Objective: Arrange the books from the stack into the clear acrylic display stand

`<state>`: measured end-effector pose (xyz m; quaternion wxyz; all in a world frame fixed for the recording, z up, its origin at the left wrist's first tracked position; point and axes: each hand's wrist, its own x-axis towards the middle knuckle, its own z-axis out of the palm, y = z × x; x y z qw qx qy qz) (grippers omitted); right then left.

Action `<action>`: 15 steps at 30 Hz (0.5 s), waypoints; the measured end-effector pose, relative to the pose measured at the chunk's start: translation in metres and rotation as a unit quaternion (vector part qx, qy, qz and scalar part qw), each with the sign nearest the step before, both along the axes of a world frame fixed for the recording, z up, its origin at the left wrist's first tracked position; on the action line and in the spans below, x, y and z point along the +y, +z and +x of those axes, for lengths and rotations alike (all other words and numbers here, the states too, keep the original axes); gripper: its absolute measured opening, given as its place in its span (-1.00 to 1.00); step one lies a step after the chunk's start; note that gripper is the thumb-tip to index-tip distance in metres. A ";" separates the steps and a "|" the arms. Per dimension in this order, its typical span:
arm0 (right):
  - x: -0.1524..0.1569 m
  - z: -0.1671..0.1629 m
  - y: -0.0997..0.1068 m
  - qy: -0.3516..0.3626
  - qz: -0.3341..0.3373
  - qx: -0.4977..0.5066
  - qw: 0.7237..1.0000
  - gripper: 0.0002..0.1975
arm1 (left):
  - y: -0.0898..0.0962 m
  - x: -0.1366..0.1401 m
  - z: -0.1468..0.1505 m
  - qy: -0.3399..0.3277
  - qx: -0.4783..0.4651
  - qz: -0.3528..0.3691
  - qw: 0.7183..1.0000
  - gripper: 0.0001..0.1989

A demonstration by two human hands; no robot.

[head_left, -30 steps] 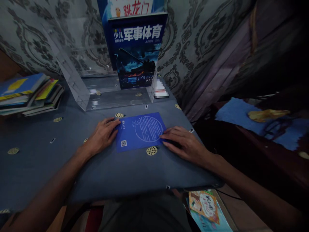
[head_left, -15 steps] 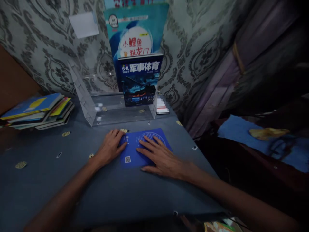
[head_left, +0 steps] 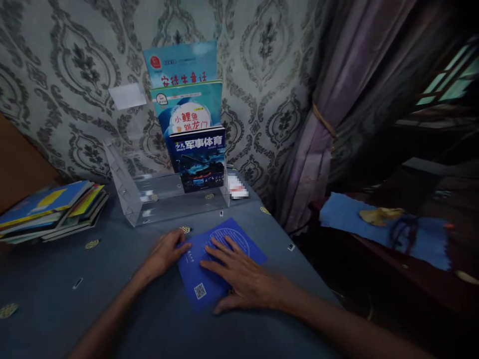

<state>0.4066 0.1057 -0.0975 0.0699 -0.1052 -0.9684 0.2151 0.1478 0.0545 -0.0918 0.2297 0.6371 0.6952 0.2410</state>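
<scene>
A blue booklet (head_left: 220, 264) lies turned at an angle on the table, showing a QR code near its lower corner and a circle of small print. My right hand (head_left: 243, 276) rests on it with spread fingers, covering part of its right and lower side. At the booklet's left edge is my left hand (head_left: 166, 252), its thumb touching the edge and apart from the other fingers, which are slightly bent. Beyond both hands, a clear plastic rack (head_left: 127, 194) holds a dark book with a tank on its cover (head_left: 202, 162) in front of two teal books (head_left: 187, 104).
A pile of books (head_left: 56, 209) lies on the left of the dark patterned tablecloth (head_left: 123, 264). Patterned wallpaper (head_left: 262, 65) backs the table. Off its right edge hang a tied curtain (head_left: 310, 154) and a blue cloth (head_left: 348, 214) bearing small items.
The booklet has turned counterclockwise under my right hand, its top swinging left. My view has tilted upward, so more of the wall and the rear book show. Both hands remain at the booklet.
</scene>
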 end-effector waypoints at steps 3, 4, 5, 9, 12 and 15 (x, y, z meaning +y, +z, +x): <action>-0.001 0.001 0.000 0.004 -0.009 0.010 1.000 -0.11 | 0.004 -0.002 -0.002 -0.004 -0.210 -0.040 0.977 -0.59; -0.001 0.002 -0.002 0.004 -0.010 0.013 1.000 -0.10 | 0.007 -0.003 -0.002 0.000 -0.275 -0.061 0.959 -0.53; -0.002 0.002 -0.003 0.005 -0.007 0.014 1.000 -0.10 | 0.010 -0.003 -0.002 0.007 -0.328 -0.081 0.941 -0.50; 0.001 0.003 -0.014 -0.021 0.046 0.063 0.997 -0.31 | 0.024 -0.008 -0.003 0.048 -0.461 -0.094 0.881 -0.64; 0.004 0.005 -0.014 -0.105 0.039 0.202 0.973 -0.58 | 0.031 -0.013 -0.004 0.064 -0.555 -0.022 0.829 -0.64; 0.005 0.004 -0.002 -0.241 -0.090 0.331 0.908 -0.74 | 0.035 -0.017 -0.003 0.042 -0.607 0.028 0.793 -0.56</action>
